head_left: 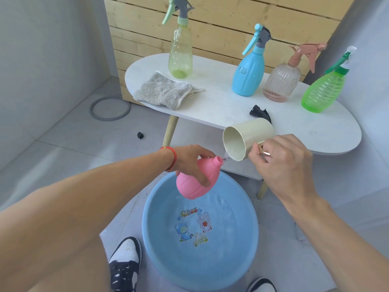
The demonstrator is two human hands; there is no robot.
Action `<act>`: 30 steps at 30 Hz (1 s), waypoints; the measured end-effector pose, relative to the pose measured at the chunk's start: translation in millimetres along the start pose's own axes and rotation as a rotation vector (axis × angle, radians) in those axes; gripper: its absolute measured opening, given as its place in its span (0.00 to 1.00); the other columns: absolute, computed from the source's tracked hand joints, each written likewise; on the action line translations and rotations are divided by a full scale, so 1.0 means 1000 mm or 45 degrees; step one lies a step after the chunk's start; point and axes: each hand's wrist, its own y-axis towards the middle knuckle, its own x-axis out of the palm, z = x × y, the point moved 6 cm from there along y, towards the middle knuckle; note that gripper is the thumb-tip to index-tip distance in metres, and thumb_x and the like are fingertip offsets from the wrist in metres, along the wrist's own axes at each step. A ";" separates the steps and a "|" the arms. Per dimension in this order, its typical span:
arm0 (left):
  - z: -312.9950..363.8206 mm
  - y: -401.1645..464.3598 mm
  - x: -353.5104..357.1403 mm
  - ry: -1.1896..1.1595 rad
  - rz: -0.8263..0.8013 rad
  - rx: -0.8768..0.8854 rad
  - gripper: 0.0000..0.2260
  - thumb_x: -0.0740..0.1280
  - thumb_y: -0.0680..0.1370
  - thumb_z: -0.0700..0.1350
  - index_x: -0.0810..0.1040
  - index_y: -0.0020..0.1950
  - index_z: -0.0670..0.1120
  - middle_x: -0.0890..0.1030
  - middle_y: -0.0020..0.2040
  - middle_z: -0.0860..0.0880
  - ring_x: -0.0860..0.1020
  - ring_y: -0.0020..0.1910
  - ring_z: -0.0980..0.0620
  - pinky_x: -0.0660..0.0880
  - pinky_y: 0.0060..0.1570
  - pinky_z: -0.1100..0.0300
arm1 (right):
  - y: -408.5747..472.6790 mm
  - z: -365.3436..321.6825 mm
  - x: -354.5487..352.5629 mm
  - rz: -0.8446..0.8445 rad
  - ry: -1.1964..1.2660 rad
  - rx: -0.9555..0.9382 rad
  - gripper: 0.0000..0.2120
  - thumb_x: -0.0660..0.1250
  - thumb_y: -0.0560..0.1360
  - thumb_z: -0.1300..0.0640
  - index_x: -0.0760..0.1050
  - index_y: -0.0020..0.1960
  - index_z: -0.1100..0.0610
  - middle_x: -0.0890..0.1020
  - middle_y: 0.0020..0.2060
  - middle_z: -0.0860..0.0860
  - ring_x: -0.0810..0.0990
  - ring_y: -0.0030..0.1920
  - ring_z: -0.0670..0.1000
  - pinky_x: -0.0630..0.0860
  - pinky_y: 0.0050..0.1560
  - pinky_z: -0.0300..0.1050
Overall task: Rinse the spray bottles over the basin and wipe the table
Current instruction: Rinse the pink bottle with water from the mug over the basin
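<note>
Above the blue basin (248, 239), the left hand (189, 160) grips a capless pink bottle (195, 182), its long axis tilted neck-up toward the cream cup (246, 140); the right hand (288, 163), fingers curled round the cup's handle, tips its lip just beside the bottle's mouth.

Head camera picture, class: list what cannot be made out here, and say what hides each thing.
1. Handle of the cream plastic cup: mostly covered by the right hand.
2. Small black object on the white oval table: partly behind the cup, unidentifiable.
3. Pale green spray bottle: nozzle top cut off by the upper edge.
4. Pink plastic bottle: contents hidden, opaque, gripped by the left hand.
</note>
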 end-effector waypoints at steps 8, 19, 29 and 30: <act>-0.002 0.001 0.002 -0.079 -0.030 -0.029 0.31 0.82 0.67 0.53 0.74 0.66 0.69 0.75 0.56 0.63 0.78 0.59 0.47 0.82 0.53 0.40 | 0.000 -0.011 -0.002 0.008 -0.074 -0.180 0.18 0.64 0.80 0.60 0.68 0.32 0.57 0.72 0.28 0.52 0.76 0.36 0.60 0.75 0.37 0.49; -0.017 0.002 -0.005 -0.155 0.026 -0.064 0.30 0.81 0.65 0.54 0.72 0.62 0.71 0.77 0.60 0.53 0.79 0.57 0.43 0.83 0.45 0.36 | -0.034 0.033 0.021 -0.380 0.352 0.845 0.22 0.65 0.76 0.55 0.56 0.29 0.54 0.58 0.24 0.53 0.57 0.31 0.57 0.59 0.30 0.50; -0.038 -0.005 -0.012 -0.066 0.129 -0.218 0.24 0.81 0.67 0.57 0.77 0.59 0.54 0.79 0.52 0.52 0.80 0.52 0.45 0.81 0.38 0.53 | -0.191 -0.017 0.140 -1.487 0.170 0.691 0.14 0.54 0.83 0.56 0.73 0.42 0.56 0.81 0.44 0.58 0.77 0.46 0.61 0.66 0.42 0.48; -0.039 -0.005 -0.011 -0.063 0.126 -0.217 0.23 0.81 0.67 0.58 0.78 0.57 0.54 0.80 0.52 0.52 0.80 0.52 0.45 0.82 0.40 0.51 | -0.202 -0.027 0.145 -1.515 0.069 0.534 0.11 0.55 0.81 0.61 0.77 0.49 0.56 0.82 0.48 0.57 0.78 0.49 0.60 0.65 0.44 0.49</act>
